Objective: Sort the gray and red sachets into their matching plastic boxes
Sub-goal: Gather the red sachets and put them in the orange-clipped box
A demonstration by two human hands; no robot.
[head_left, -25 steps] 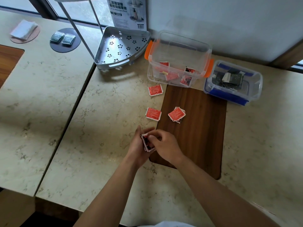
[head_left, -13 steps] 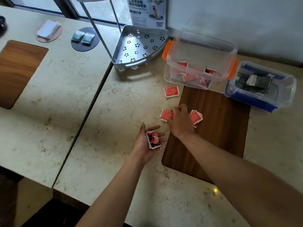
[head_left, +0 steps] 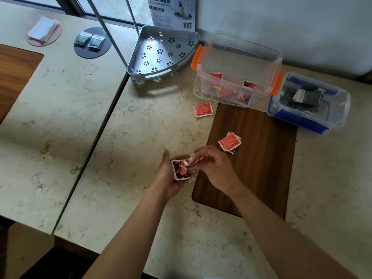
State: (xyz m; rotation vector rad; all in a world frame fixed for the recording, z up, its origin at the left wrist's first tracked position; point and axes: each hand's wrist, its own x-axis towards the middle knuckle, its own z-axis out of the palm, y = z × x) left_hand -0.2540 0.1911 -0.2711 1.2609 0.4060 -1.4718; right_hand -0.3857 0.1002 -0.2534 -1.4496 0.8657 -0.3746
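My left hand (head_left: 171, 179) lies palm up over the stone counter, holding a small stack of red sachets (head_left: 180, 170). My right hand (head_left: 216, 168) pinches one red sachet (head_left: 192, 159), blurred, right at the top of that stack. One red sachet (head_left: 203, 109) lies on the counter in front of the orange-clipped clear box (head_left: 237, 57), which holds several red sachets. A little pile of red sachets (head_left: 229, 142) rests on the wooden board (head_left: 257, 164). The blue-clipped box (head_left: 308, 119) at right holds dark gray sachets.
A perforated metal corner shelf (head_left: 161, 51) with thin poles stands left of the boxes. Two gray sachets (head_left: 89, 41) sit on a dark coaster on the adjoining left table, beside a folded white cloth (head_left: 43, 29). A gap separates the two tables.
My right hand reached out to the loose sachet left of the board, picked it up and brought it back to the stack in my left hand. That sachet is gone from the counter.
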